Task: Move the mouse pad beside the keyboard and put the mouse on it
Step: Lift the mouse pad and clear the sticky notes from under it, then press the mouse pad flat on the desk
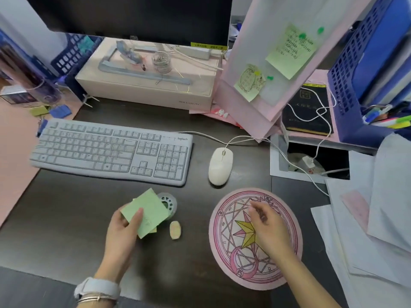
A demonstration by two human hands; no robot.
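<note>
Head view: a dark desk [66, 218] carries a white keyboard [111, 150], and just right of it a white corded mouse [220, 166] sits on the bare desktop. The round pink mouse pad [231, 252] with a yellow star lies nearer the person, below the mouse and apart from it, not beside the keyboard.

The right hand [268, 227] rests over the pad's centre, fingers loosely curled and partly open; whether they pinch anything cannot be told. The left hand [122, 227] grips a pad of green sticky notes [145, 211], thumb on top. Under the notes a clear tape roll [170, 204] shows, and a small yellow eraser [175, 230] lies just beside it.

Under the monitor, a pale box [142, 90] bears a clear jar [162, 61] filled with metal paper clips. At far right, a blue file basket [347, 85] holds folders, and its front compartment holds pens and highlighters [387, 120]. A recessed cable well [315, 161] in the desk contains a plug and white cords.
</note>
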